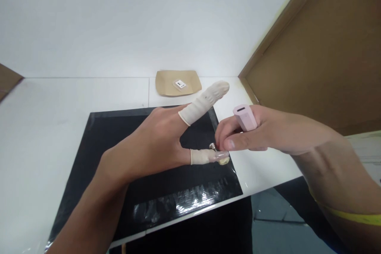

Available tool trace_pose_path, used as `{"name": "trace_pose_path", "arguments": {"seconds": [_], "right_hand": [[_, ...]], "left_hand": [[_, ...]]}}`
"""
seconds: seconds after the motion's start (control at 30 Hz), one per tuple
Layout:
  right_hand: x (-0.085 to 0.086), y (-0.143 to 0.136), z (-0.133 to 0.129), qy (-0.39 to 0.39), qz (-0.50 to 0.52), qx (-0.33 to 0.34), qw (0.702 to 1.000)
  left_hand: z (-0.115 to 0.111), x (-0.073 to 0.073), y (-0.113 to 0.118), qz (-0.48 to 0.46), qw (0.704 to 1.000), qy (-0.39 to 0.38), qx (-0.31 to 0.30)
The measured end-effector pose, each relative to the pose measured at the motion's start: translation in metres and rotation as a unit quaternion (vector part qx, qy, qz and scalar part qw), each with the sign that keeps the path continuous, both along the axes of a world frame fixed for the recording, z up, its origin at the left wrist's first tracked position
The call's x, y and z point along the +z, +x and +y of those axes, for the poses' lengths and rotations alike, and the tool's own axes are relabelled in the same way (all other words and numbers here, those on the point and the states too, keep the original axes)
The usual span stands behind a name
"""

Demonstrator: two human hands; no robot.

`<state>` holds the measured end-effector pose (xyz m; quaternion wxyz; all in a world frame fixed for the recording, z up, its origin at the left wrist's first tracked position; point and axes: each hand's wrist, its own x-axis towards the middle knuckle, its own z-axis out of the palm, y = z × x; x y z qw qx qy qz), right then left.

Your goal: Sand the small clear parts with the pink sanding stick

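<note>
My right hand (250, 129) is closed around a pink device (245, 117) with a slot-like port in its upper end. The rest of the device is hidden by my fingers. My left hand (166, 135) reaches in from the left, palm down. Whitish finger cots cover its index finger and thumb. The index finger points out straight, while the thumb tip (219, 156) presses over a yellowish tip below it. A small silvery metal piece (212, 147) shows between my two hands, close to that thumb. What the thumb pinches is too small to make out.
A black mat (184, 182) lies under my hands on the white table (38, 135). Behind it sits a shallow brown paper tray (165, 87) holding a small labelled packet (179, 83). A white wall stands at the back, with a brown panel (321, 55) on the right.
</note>
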<state>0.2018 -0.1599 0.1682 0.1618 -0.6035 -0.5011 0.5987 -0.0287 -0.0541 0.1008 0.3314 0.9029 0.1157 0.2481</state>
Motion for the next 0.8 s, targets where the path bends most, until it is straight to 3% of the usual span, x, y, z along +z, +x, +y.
{"name": "trace_pose_path", "arguments": {"seconds": [0.33,0.8], "right_hand": [[0.0012,-0.0011,-0.0002,0.022,-0.037,-0.007,0.999],[-0.0031,0.0045,-0.0002,0.004,-0.047,-0.068,0.997]], "left_hand": [[0.0003,-0.0015,-0.0002,0.016,1.000,0.006,0.003],[0.0007,-0.0032,0.0013,0.009,1.000,-0.014,-0.005]]}}
